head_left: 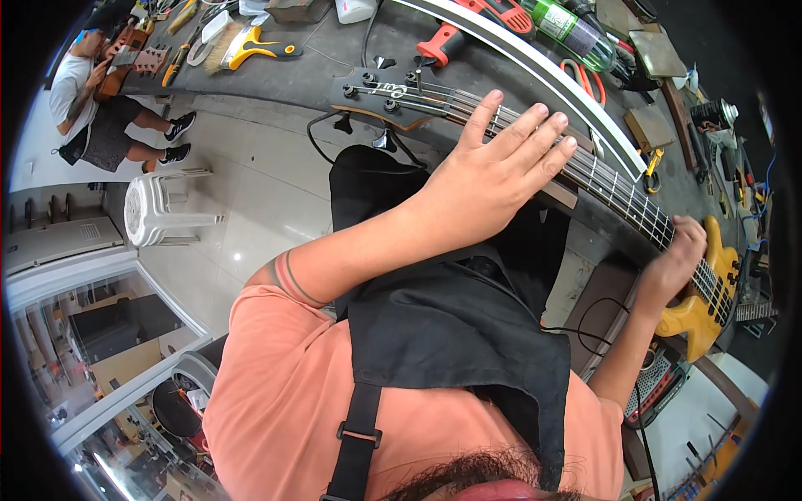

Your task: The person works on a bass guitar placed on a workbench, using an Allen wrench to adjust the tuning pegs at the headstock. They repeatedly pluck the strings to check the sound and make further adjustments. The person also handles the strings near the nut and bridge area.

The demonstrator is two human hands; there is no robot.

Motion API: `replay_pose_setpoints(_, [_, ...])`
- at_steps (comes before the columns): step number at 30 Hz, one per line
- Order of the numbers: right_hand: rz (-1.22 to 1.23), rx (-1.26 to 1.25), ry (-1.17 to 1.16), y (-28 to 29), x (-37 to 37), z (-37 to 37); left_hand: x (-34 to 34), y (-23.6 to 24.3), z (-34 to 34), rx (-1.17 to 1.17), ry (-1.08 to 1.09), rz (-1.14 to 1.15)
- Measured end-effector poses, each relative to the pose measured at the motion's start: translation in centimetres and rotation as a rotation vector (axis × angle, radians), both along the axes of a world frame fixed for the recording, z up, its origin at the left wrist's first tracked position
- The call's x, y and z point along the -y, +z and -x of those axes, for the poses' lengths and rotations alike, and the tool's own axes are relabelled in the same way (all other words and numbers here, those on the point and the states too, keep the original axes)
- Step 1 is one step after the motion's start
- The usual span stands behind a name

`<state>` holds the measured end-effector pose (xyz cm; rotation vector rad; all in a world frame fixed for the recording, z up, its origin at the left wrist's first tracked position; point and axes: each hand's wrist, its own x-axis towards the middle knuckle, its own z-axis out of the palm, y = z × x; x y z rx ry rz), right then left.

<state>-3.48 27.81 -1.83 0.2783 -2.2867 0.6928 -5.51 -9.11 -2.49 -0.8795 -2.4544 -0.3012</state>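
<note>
An electric bass guitar [631,198] lies along the workbench, its dark headstock [384,88] at the left and its yellow wooden body [697,321] at the far right. My left hand [510,163] lies flat with fingers stretched and spread over the strings and fretboard at mid-neck; nothing is gripped in it. Over the strings where the neck meets the body is my right hand [668,265]. Its fingers bend down toward the strings and are slightly smeared by motion, so I cannot make out anything between them. A wooden block [558,194] shows beneath the neck.
On the bench [322,75] lie a yellow-handled brush [259,48], a red power tool [441,43], a green bottle [568,32] and a long white strip [576,88]. White stools [146,209] stand on the left floor. Another person [79,92] holds a guitar at far left.
</note>
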Motion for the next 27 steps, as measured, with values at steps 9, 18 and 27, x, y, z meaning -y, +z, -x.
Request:
replay_pose_setpoints(9, [-0.078,0.098,-0.155,1.8,-0.9,1.4,-0.2,-0.5,0.0,-0.032,0.006,-0.023])
replay_pose_setpoints(18, [-0.62,0.096,-0.149,1.3,1.9,-0.5,-0.1,2.8,-0.1,0.034,-0.041,-0.078])
replay_pose_setpoints(27, [-0.441,0.05,-0.221,1.8,0.9,-0.8,-0.3,3.6,0.0,-0.048,-0.094,-0.214])
